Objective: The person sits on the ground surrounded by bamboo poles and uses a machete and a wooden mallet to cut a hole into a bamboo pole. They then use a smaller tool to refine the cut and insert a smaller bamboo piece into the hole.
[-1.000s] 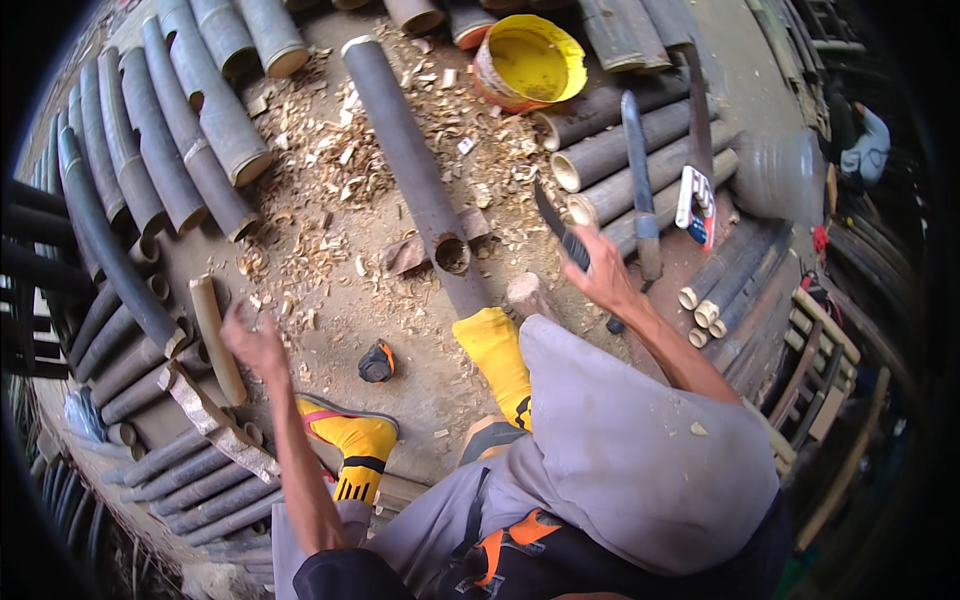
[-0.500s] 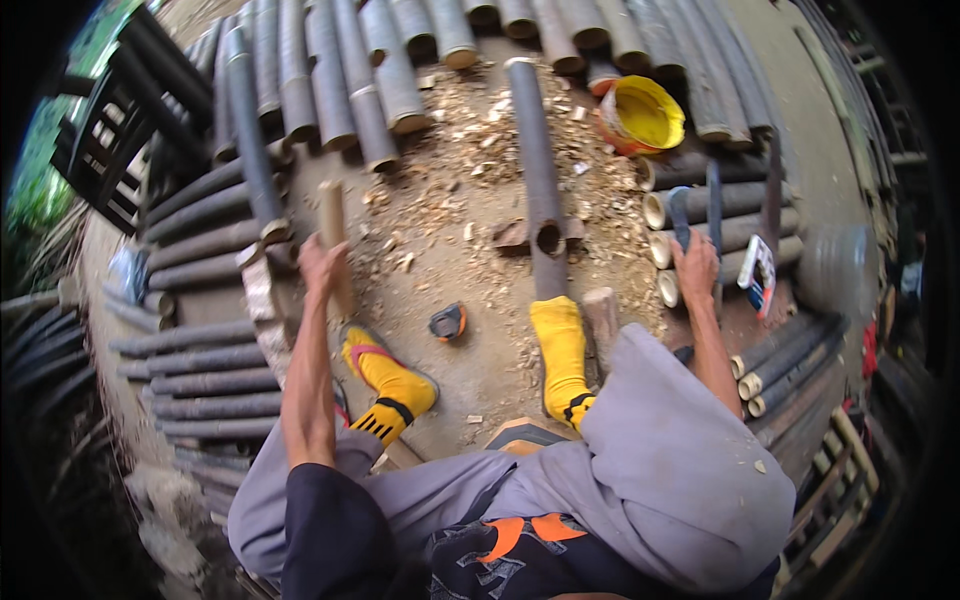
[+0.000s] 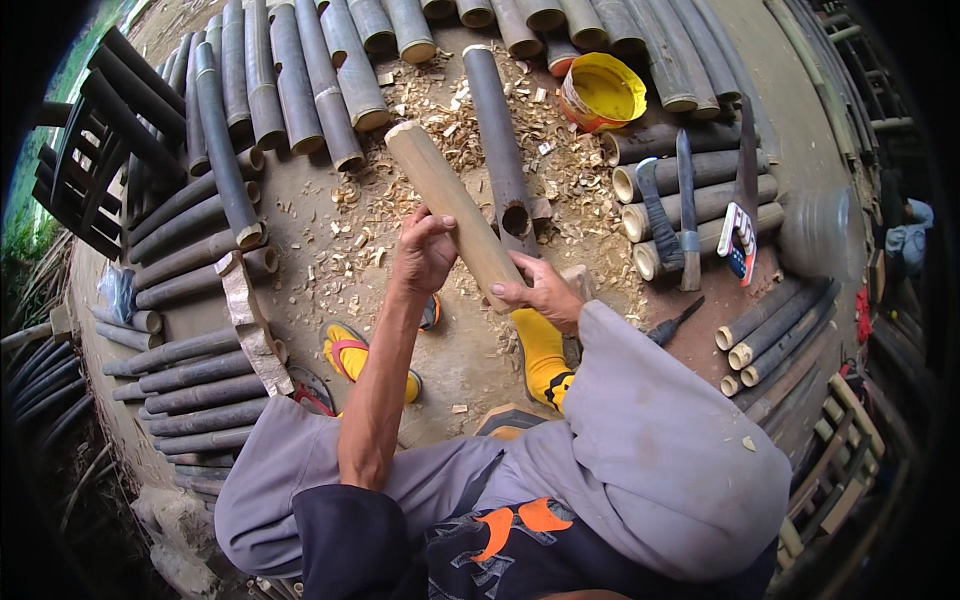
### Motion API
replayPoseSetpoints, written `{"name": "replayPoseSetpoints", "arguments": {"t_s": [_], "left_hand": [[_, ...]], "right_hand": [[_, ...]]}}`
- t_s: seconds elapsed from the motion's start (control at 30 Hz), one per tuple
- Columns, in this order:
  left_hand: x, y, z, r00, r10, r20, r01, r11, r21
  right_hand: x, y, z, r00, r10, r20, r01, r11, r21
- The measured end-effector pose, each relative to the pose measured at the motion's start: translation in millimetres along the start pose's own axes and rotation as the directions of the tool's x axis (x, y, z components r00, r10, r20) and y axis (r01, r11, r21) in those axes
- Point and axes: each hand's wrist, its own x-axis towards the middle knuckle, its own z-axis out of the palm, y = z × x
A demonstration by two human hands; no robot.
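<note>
A pale, thick wooden billet [image 3: 440, 185] slants across the middle, raised off the ground. My left hand [image 3: 425, 248] is closed round its middle, thumb on top. At the near end my right hand [image 3: 545, 292] grips the same billet with the thumb laid over it. Below and beyond it lies a dark bamboo pole [image 3: 490, 120] with a hole cut near its close end. To the right, a knife with a dark wrapped handle [image 3: 655, 205], a long straight blade [image 3: 687, 190] and a saw with a white and orange handle [image 3: 740, 240] rest on bamboo.
Wood chips [image 3: 400, 205] litter the ground. Bamboo poles lie in rows at the far side, at left [image 3: 205, 385] and at right [image 3: 700, 180]. A yellow bucket [image 3: 600, 95] stands far right of centre. A rough pale timber piece [image 3: 248, 320] lies left. My yellow-socked feet are below my hands.
My right hand has left the wrapped-handle knife at right and taken hold of the billet's near end. My left hand has brought the billet from the left to the middle, tilting it.
</note>
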Motion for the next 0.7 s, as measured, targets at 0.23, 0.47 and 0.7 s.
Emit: {"name": "replayPoseSetpoints", "arguments": {"t_s": [0.23,0.47,0.7], "left_hand": [[10,-16,7,0.994,-0.069,-0.088,0.080,0.989,0.127],[31,-28,7,0.970,0.039,-0.241,0.022,0.969,0.246],[38,-15,17,0.956,-0.045,-0.289,0.069,0.995,0.073]], "right_hand": [[-15,4,-1,0.989,-0.037,-0.143,0.011,0.983,-0.182],[-21,7,-9,0.962,-0.178,-0.207,0.096,0.931,-0.352],[-24,7,-16,0.902,-0.326,-0.284,0.130,0.830,-0.542]]}}
